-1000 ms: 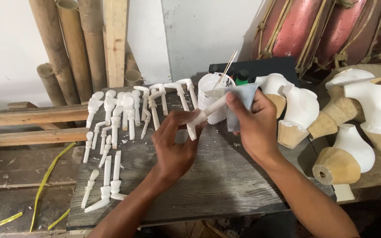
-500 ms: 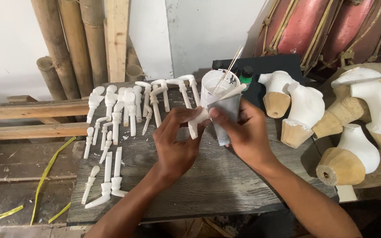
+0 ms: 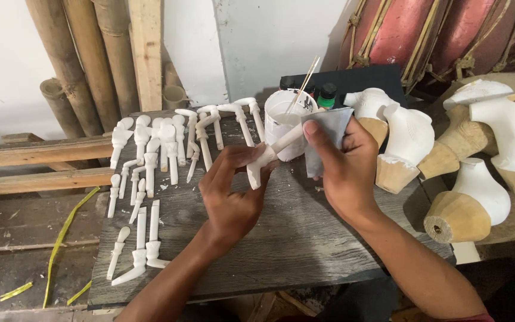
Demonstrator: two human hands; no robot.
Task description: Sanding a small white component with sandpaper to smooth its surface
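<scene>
Two hands at work: I log both over a grey plank worktop [image 3: 281, 250], meeting on one white carved limb piece [image 3: 269, 156].
Left hand [image 3: 233, 191]: closed round the lower, flared end of the limb piece, fingers curled under it, thumb on top; I judge this steadies it at a slant so the shaft is free.
Right hand [image 3: 344, 167]: pinched shut on a folded grey abrasive sheet [image 3: 324, 138], pressed against the upper shaft just above the left grip; thumb on the sheet's face.
Limb piece: lifted clear of the worktop, between the two hands, tilted up toward the right.
Beyond the grip: white pot [image 3: 284, 128] with thin sticks [image 3: 304, 83] standing in it, right behind the sheet.
Left of the grip: rows of white limb pieces [image 3: 150, 161] lying flat, apart from the hands.
Right of the grip: white-and-wood torso forms [image 3: 409, 146], near the right hand's knuckles, untouched.
</scene>
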